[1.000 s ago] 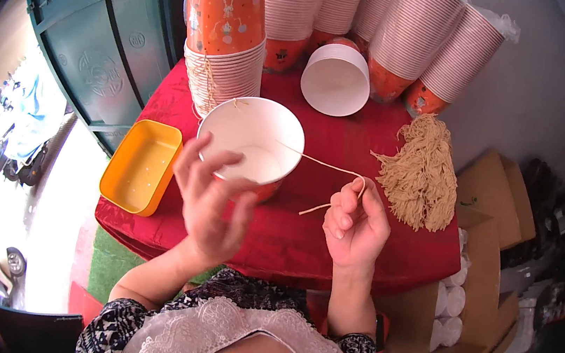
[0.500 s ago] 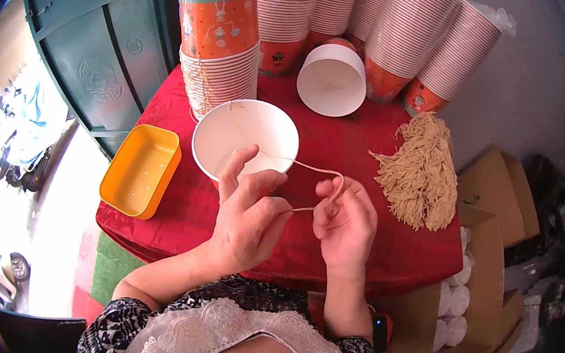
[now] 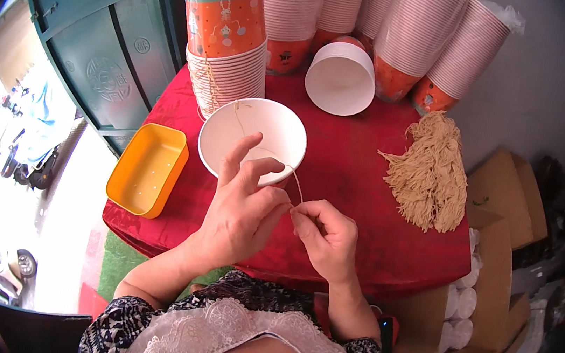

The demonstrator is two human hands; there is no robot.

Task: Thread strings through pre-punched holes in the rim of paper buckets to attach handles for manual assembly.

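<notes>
A paper bucket (image 3: 212, 131) stands in front of me, its mouth up and its white inside showing. A thin cord (image 3: 298, 184) runs from its near rim to my fingers, and another bit of cord shows at the far rim. My left hand (image 3: 240, 206), in front of the bucket, pinches the cord between thumb and forefinger, the other fingers raised. Thumb and fingers of my right hand (image 3: 328, 238) are closed on the cord too, the two fingertips meeting. The cord's end is hidden by the fingers.
Left stands a yellow plastic tub (image 3: 149, 174); right lies a heap of tan cords (image 3: 430, 177). Behind are a bucket stack (image 3: 229, 64) draped with cords, a bucket on its side (image 3: 340, 81) and wrapped stacks (image 3: 420, 28). A cardboard box (image 3: 487, 293) sits beside the red-covered table (image 3: 386, 253).
My right hand has moved left and closed in on my left fingertips. The cord loop between the hands has drawn in. The whole view has shifted slightly.
</notes>
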